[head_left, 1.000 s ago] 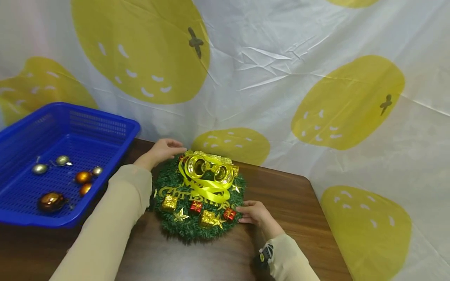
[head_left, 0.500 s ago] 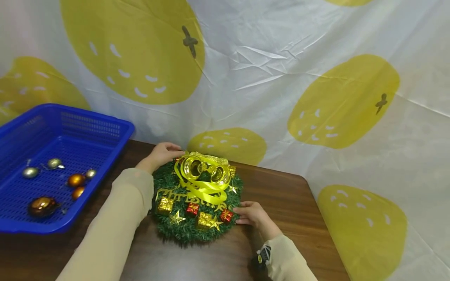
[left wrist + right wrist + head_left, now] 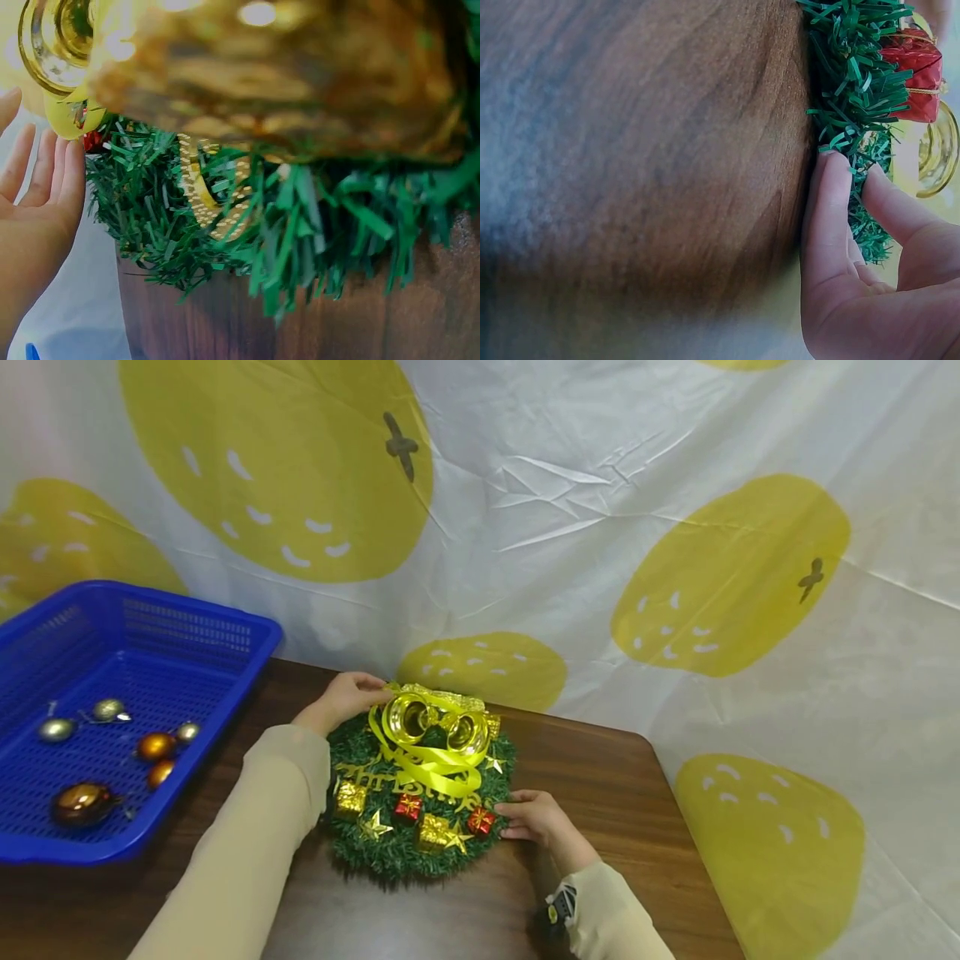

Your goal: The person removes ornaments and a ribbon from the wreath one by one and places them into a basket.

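Observation:
A green tinsel Christmas wreath [image 3: 390,862] lies on the table. Gold bells [image 3: 408,718] with a yellow ribbon [image 3: 450,760] sit at its far side, gold "Christmas" lettering [image 3: 420,779] across its middle. Small gift boxes, among them a red one [image 3: 408,807], and gold stars [image 3: 375,827] line the near side. My left hand [image 3: 347,700] reaches the far left edge; in the left wrist view its straight fingers [image 3: 56,169] touch the tinsel. At the near right edge, my right hand [image 3: 540,818] pinches the tinsel between thumb and fingers [image 3: 829,217].
A blue plastic basket [image 3: 187,618] stands at the left, holding a large brown bauble [image 3: 82,803], orange baubles [image 3: 156,746] and small pale gold ones [image 3: 56,729]. Behind the wooden table [image 3: 600,793] hangs a white cloth [image 3: 540,560] with yellow fruit prints.
The head view has shifted slightly, so the basket and wreath appear further left. Both hands stay at the wreath's edges; the left has come a little nearer.

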`<state>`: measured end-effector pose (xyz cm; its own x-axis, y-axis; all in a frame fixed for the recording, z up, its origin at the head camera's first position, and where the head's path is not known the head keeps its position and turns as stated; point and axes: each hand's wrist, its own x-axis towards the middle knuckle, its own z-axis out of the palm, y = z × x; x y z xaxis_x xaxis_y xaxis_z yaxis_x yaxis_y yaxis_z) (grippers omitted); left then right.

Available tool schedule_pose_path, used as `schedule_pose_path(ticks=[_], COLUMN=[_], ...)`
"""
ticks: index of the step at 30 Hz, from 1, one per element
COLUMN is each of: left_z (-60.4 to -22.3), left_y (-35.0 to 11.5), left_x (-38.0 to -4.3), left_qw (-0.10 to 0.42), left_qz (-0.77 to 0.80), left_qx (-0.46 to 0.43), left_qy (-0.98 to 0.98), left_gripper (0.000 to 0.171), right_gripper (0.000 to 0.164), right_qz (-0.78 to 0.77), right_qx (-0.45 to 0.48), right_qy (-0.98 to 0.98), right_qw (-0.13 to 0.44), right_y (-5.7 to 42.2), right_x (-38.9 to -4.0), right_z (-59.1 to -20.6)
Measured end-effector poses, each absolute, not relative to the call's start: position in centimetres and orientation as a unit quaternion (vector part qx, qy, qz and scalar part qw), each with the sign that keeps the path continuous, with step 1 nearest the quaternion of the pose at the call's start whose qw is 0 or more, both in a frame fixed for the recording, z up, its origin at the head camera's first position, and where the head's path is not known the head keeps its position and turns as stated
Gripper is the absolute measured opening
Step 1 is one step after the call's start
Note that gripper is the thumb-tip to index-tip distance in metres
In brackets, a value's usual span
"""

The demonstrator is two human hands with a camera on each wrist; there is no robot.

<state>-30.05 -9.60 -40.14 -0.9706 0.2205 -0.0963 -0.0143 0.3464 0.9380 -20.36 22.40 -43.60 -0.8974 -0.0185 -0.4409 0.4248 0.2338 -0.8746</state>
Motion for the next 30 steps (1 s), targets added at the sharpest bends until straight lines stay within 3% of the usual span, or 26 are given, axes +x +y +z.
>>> schedule_pose_path(ticks=[23, 30], left_z=[-41.2, -41.5], left_y=[-9.0, -9.0], left_x=[-30.1, -30.4], left_qw=[0.102, 0.080], left_qz=[0.522, 0.506], left_qx=[0.031, 0.024], left_qy=[0.846, 0.859], left_gripper=[0.037, 0.033], right_gripper=[0.052, 0.053], right_qz=[-0.613, -0.612], right_qx=[0.133, 0.134], right_qy=[0.757, 0.758], right_qw=[0.184, 0.182], right_y=[22.5, 22.5], right_x=[-20.4, -20.2], right_z=[-43.9, -43.8])
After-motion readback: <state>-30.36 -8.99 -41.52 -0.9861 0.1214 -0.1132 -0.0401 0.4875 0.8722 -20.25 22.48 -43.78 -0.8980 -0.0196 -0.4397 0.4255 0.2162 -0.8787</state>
